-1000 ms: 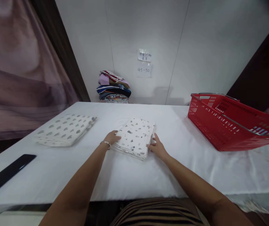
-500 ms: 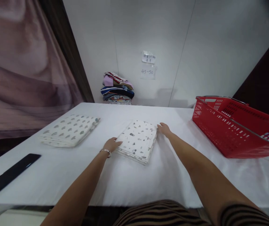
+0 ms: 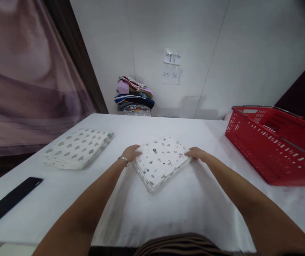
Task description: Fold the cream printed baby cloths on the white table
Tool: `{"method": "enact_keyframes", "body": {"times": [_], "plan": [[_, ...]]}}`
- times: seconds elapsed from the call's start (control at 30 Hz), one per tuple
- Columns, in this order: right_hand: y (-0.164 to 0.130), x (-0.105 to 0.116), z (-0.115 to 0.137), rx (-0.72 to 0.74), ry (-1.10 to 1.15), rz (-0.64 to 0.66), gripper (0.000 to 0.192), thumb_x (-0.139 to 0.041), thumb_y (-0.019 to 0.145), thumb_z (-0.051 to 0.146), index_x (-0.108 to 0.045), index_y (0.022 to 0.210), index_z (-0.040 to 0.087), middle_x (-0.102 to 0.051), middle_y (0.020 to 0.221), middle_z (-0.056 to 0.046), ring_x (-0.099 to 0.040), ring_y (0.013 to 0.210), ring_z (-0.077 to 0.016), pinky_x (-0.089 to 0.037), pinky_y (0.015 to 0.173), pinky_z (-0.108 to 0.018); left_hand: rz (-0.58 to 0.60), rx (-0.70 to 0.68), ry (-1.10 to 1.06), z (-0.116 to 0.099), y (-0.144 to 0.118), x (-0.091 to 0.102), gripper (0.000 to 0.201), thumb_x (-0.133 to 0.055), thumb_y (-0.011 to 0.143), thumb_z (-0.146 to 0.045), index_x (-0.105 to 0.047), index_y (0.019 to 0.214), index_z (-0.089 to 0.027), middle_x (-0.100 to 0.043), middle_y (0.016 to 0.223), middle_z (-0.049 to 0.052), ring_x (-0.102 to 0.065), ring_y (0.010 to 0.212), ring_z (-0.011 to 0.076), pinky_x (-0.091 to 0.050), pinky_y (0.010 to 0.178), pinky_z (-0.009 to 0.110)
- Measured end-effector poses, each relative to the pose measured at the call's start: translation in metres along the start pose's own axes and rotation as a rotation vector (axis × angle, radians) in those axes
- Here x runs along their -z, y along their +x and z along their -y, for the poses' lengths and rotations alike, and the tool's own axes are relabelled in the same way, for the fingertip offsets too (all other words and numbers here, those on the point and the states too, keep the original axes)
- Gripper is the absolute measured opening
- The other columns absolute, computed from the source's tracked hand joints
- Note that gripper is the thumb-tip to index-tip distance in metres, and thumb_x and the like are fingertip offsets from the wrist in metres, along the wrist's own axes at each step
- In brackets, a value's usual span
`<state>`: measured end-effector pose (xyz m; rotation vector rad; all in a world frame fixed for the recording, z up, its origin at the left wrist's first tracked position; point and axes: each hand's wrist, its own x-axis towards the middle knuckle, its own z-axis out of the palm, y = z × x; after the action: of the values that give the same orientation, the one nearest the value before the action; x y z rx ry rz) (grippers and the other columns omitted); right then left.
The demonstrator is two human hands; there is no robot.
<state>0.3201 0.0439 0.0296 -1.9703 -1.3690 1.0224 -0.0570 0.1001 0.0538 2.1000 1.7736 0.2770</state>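
White cotton-like cloth, folded into a flat many-layered square and printed with small grey motifs (image 3: 160, 161), lies at the middle of the white-covered tabletop (image 3: 190, 202), one corner pointing toward the person. The left hand (image 3: 131, 153), a silvery bracelet (image 3: 124, 160) at its wrist, has its grip clamped on the left corner, thumb over the top layer. The right hand (image 3: 195, 153) has its grip pinched on the opposite corner, the fingertips partly hidden. Whether those corners rest on the surface or are slightly raised, I cannot tell.

To the left, well apart, lies a second folded cream cloth with grey-green heart-like shapes (image 3: 79, 146). Nearer the person, at the left edge of view, is a flat, glossy black slab (image 3: 10, 202); the left forearm (image 3: 96, 199) passes between it and the grey-printed cloth. On the right side stands a red perforated plastic basket with metal handles (image 3: 271, 156), the right forearm (image 3: 229, 185) reaching up on its near side. Behind the far edge rises a pile of mixed folded textiles (image 3: 135, 101) against the pale wall (image 3: 96, 39), beside two taped paper notes (image 3: 171, 75), the lower reading "45-50"
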Motion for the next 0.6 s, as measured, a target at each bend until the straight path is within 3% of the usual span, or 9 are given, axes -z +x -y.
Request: {"method": "enact_keyframes", "body": {"times": [0.13,0.27,0.37,0.53,0.6], "plan": [[-0.050,0.005,-0.025,-0.117,0.092,0.072,0.028,-0.073,0.062,0.039,-0.058,0.070,0.017,-0.055,0.058,0.000,-0.053,0.056,-0.0137,-0.043,0.053,-0.026,0.054,-0.042,0.055,-0.024,0.035,0.000,0.044,-0.065,0.072,-0.028,-0.061,0.115,-0.022,-0.061,0.120,0.006,-0.056,0.110,0.0231,-0.041,0.093,0.026],[-0.077,0.003,-0.029,-0.140,0.166,0.065,0.037,-0.073,0.063,0.046,-0.048,0.060,0.019,-0.045,0.049,0.004,-0.043,0.047,-0.0102,-0.038,0.046,-0.024,0.034,-0.041,0.094,-0.048,0.033,-0.007,0.045,-0.062,0.073,-0.023,-0.059,0.117,-0.019,-0.056,0.127,0.010,-0.050,0.116,0.0274,-0.038,0.098,0.034],[-0.079,0.004,-0.024,-0.151,0.226,0.048,0.039,-0.070,0.067,0.052,-0.050,0.062,0.019,-0.049,0.052,0.002,-0.045,0.048,-0.0104,-0.040,0.047,-0.024,-0.021,-0.155,0.100,-0.072,0.004,-0.016,0.041,-0.057,0.078,-0.025,-0.057,0.119,-0.020,-0.053,0.129,0.009,-0.047,0.119,0.0262,-0.035,0.101,0.036],[-0.078,0.013,-0.023,-0.245,0.438,0.157,0.044,-0.053,0.080,0.060,-0.058,0.079,0.016,-0.064,0.073,-0.006,-0.060,0.063,-0.0151,-0.050,0.056,-0.025,0.060,-0.509,-0.031,-0.126,-0.063,-0.049,0.035,-0.057,0.080,-0.032,-0.060,0.113,-0.021,-0.057,0.122,0.006,-0.049,0.114,0.0223,-0.035,0.101,0.033],[-0.082,0.016,-0.026,-0.242,0.535,0.184,0.045,-0.048,0.083,0.060,-0.056,0.082,0.016,-0.064,0.076,-0.007,-0.061,0.065,-0.0153,-0.051,0.060,-0.025,0.056,-0.584,-0.034,-0.149,-0.080,-0.064,0.034,-0.059,0.080,-0.032,-0.060,0.112,-0.022,-0.057,0.121,0.006,-0.049,0.114,0.0230,-0.036,0.100,0.035]]}}
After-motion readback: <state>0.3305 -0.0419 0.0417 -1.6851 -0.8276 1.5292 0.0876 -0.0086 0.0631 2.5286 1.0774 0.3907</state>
